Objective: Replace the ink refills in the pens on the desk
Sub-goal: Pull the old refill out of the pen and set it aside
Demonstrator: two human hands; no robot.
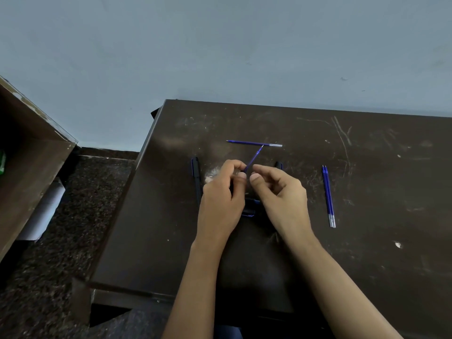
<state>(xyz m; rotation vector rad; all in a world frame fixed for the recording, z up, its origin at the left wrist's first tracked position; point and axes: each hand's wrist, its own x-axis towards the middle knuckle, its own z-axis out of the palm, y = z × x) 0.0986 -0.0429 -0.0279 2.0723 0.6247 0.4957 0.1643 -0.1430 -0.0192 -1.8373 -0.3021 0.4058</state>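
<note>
My left hand (223, 192) grips a dark pen barrel, and a blue refill (254, 159) sticks out of it, pointing up and to the right. My right hand (278, 192) hovers just beside it with fingers curled apart, holding nothing I can see. One blue refill (254, 143) lies flat across the desk beyond my hands. Two more refills (328, 195) lie side by side to the right. A dark pen (196, 177) lies left of my left hand. Another pen's end (278, 164) peeks out behind my right hand, and dark pen parts (250, 207) lie between my wrists.
The scratched dark desk (367, 241) stands against a pale blue wall. Its left edge runs diagonally, with speckled floor (85, 204) beyond. A brown cabinet (29, 155) stands at the far left, and a white roll (44, 211) leans under it.
</note>
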